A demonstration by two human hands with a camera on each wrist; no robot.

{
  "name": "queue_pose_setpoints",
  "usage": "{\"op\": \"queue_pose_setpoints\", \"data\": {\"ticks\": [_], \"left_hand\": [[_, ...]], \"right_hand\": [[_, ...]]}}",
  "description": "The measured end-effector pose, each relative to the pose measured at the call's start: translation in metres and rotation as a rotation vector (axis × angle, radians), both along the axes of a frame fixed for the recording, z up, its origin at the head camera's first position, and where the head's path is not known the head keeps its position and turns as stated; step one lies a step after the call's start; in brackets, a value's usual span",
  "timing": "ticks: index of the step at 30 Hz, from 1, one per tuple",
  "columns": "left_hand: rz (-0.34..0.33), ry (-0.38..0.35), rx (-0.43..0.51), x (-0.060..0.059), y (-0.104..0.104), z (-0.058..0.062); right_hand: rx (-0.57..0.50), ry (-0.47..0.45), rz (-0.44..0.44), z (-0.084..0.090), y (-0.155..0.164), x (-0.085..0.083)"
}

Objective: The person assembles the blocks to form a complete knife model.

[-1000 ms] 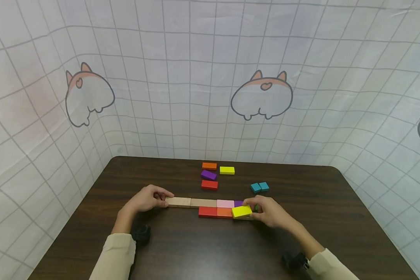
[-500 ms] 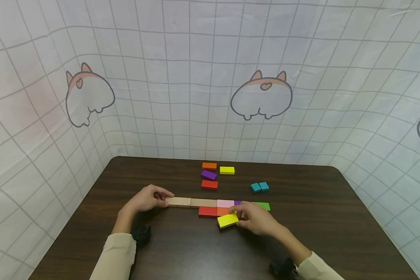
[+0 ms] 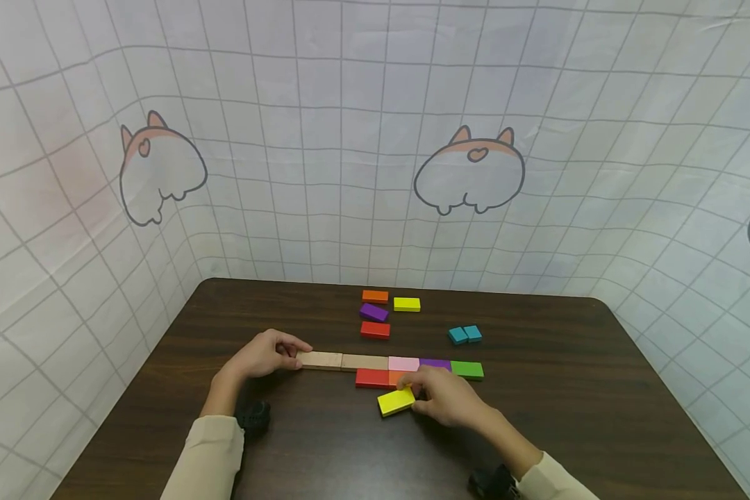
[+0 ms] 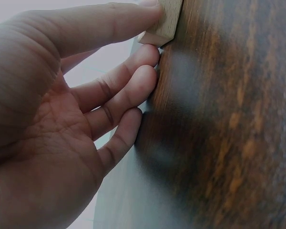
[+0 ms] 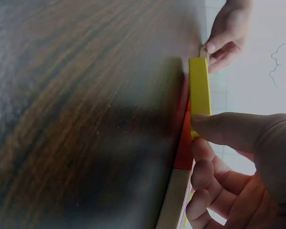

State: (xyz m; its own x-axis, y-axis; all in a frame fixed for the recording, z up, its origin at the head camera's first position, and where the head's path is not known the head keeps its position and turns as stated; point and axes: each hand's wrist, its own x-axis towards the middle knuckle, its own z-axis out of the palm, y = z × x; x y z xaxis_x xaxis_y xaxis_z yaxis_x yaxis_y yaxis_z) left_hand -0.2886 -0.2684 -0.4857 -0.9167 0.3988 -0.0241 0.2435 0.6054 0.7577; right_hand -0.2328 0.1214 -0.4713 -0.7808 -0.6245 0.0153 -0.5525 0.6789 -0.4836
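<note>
My right hand (image 3: 446, 396) pinches a yellow block (image 3: 396, 403) by its right end, thumb on the near side. It hangs just in front of a short row with a red block (image 3: 371, 378), an orange block (image 5: 183, 148) and a plain wooden block (image 5: 174, 198), partly hidden by the hand in the head view. Behind runs a longer row: two plain wooden blocks (image 3: 364, 362), then a pink block (image 3: 403, 364), a purple block (image 3: 435, 364) and a green block (image 3: 467, 371). With thumb and fingertips, my left hand (image 3: 265, 357) grips the leftmost wooden block (image 3: 320, 360).
Farther back on the dark wooden table (image 3: 569, 361) lie loose orange (image 3: 375, 296), purple and red blocks, another yellow block (image 3: 407, 304) and two small teal blocks (image 3: 465, 335). A grid-patterned cloth (image 3: 325, 173) hangs behind the table.
The right hand has carried the yellow block left and nearer to me, from over the front row to just before it, uncovering the green block. The left hand has stayed in place.
</note>
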Motion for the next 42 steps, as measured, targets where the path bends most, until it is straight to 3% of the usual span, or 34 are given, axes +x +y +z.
{"op": "queue_pose_setpoints", "data": {"ticks": [17, 26, 42], "left_hand": [[0.004, 0.006, -0.007, -0.001, -0.001, -0.002], [0.004, -0.003, -0.001, -0.001, 0.000, -0.001], [0.004, -0.017, 0.009, 0.001, 0.000, 0.000]], "right_hand": [[-0.017, -0.058, -0.026, -0.003, 0.000, -0.001], [-0.027, -0.018, -0.022, -0.004, -0.004, -0.001], [-0.052, -0.034, -0.097, -0.007, -0.021, -0.003]]}}
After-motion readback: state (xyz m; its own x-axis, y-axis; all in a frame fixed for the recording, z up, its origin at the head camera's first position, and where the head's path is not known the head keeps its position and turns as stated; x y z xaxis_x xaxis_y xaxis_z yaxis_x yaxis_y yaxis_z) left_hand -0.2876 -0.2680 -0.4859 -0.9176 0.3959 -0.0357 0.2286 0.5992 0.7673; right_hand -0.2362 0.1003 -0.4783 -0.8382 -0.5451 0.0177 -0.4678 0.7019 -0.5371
